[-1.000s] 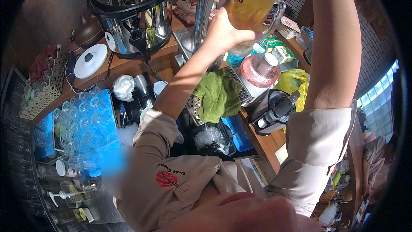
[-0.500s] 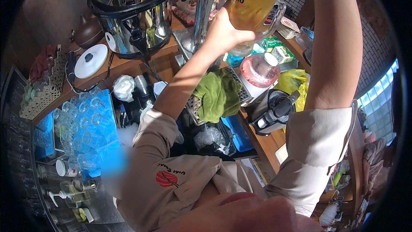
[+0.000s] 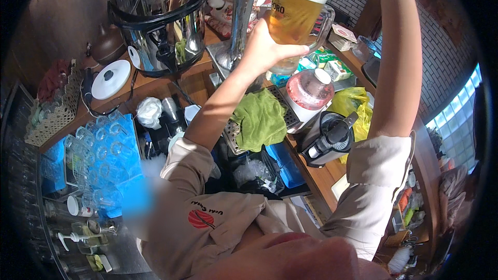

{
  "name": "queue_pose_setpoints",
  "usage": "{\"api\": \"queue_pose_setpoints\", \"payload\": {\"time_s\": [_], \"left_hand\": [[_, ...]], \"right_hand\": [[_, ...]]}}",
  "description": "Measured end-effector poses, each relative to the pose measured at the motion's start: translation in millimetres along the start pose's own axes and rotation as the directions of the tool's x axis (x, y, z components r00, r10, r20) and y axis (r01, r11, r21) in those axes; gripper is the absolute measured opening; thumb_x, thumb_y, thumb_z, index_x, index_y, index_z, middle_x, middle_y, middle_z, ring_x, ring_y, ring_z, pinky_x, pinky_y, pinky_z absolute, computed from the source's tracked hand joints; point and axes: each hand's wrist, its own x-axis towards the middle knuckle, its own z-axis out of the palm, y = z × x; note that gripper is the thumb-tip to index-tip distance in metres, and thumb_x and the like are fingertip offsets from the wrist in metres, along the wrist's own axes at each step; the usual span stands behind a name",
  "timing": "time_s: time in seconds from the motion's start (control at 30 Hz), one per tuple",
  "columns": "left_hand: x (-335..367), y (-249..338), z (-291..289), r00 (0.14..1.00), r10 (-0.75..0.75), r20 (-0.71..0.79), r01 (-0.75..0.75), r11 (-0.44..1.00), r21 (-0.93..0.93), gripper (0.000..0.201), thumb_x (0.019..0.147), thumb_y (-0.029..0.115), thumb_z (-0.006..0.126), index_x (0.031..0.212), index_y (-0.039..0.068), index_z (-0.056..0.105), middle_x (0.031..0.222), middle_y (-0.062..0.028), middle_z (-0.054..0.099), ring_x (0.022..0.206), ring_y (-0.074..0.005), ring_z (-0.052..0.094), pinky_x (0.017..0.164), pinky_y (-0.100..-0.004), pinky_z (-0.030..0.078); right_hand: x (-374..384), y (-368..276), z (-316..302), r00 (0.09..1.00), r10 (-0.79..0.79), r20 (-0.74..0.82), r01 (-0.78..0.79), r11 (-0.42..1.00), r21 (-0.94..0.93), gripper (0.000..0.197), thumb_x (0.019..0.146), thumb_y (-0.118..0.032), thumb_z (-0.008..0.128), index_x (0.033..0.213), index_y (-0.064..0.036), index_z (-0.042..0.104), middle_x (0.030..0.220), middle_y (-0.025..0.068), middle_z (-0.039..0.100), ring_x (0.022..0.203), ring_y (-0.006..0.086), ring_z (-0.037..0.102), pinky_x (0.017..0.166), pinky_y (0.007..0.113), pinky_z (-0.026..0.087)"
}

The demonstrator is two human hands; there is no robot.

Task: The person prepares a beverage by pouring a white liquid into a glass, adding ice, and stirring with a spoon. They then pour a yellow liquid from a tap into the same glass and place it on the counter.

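My left hand [image 3: 267,46] is wrapped round the lower side of a glass beer mug [image 3: 294,23], fingers behind it and thumb across the front. Golden beer fills the mug, with a thick white foam head on top, and its handle points right. The mug is held up, slightly tilted, to the right of a shiny metal column [image 3: 243,15]. My right forearm [image 3: 397,67] reaches up past the top edge, so that hand is out of the picture. Below the mug, a green cloth [image 3: 262,119] lies over a perforated metal drip tray [image 3: 236,137].
A large shiny metal pot [image 3: 163,26] stands at the back left, near a white lid [image 3: 111,79]. Several empty glasses [image 3: 104,150] stand on blue matting at the left. To the right are a red-and-white appliance [image 3: 310,89], a black-and-silver kettle [image 3: 328,137] and a yellow plastic bag [image 3: 348,101].
The mug in my left hand has come a little lower and to the left in the picture, and its foam now shows. My right forearm has shifted slightly left.
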Motion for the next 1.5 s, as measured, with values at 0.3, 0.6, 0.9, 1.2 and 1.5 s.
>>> {"api": "queue_pose_setpoints", "payload": {"time_s": [0.3, 0.6, 0.9, 1.2, 1.5], "left_hand": [[-5, 12, 2, 1.0, -0.008, 0.026, 0.008, 1.0, -0.027, 0.058, 0.059, 0.014, 0.079, 0.107, 0.0, 0.05, 0.099, -0.0091, 0.06, 0.091, -0.0164, 0.058, 0.081, -0.0303, 0.046], [-8, 12, 12, 0.999, 0.005, 0.034, 0.001, 0.986, -0.169, 0.057, 0.058, 0.014, 0.079, 0.105, -0.001, 0.051, 0.1, -0.0108, 0.06, 0.091, -0.0176, 0.059, 0.082, -0.0314, 0.046], [-28, 19, 28, 0.995, -0.078, 0.056, 0.087, 0.981, -0.175, 0.065, 0.054, 0.018, 0.081, 0.107, -0.001, 0.048, 0.102, -0.012, 0.059, 0.093, -0.0196, 0.058, 0.083, -0.0328, 0.046], [-77, 32, 71, 0.98, -0.171, 0.106, 0.192, 0.952, -0.238, 0.075, 0.054, 0.013, 0.081, 0.116, 0.0, 0.041, 0.109, -0.0113, 0.054, 0.101, -0.0184, 0.053, 0.088, -0.0316, 0.042], [-134, 80, 159, 0.849, -0.254, 0.464, 0.439, 0.827, -0.351, 0.061, 0.055, 0.005, 0.079, 0.108, 0.0, 0.049, 0.099, -0.0083, 0.058, 0.09, -0.0167, 0.057, 0.082, -0.0303, 0.046]], "right_hand": [[-98, 55, -62, 0.79, 0.423, 0.444, -0.452, 0.891, -0.045, 0.045, 0.089, -0.041, 0.045, 0.111, -0.0026, 0.053, 0.099, 0.0066, 0.058, 0.089, 0.0165, 0.054, 0.084, 0.032, 0.042], [-164, 63, -53, 0.606, 0.511, 0.61, -0.705, 0.701, 0.112, 0.049, 0.089, -0.05, 0.04, 0.098, -0.0038, 0.054, 0.084, 0.0049, 0.058, 0.078, 0.014, 0.058, 0.074, 0.029, 0.046], [-194, 67, -63, 0.647, 0.459, 0.609, -0.754, 0.505, 0.42, 0.036, 0.09, -0.042, 0.045, 0.082, -0.0071, 0.048, 0.067, -0.0007, 0.046, 0.059, 0.0104, 0.045, 0.058, 0.024, 0.039], [-245, 40, -102, 0.702, 0.56, 0.439, -0.708, 0.486, 0.512, 0.024, 0.089, -0.028, 0.051, 0.074, -0.0113, 0.044, 0.057, -0.0059, 0.033, 0.049, 0.0046, 0.029, 0.045, 0.02, 0.023], [-304, -32, -215, 0.658, 0.733, 0.173, -0.74, 0.587, 0.328, 0.025, 0.082, -0.033, 0.059, 0.088, -0.0103, 0.051, 0.061, -0.0062, 0.038, 0.049, 0.0029, 0.033, 0.042, 0.019, 0.026]]}}
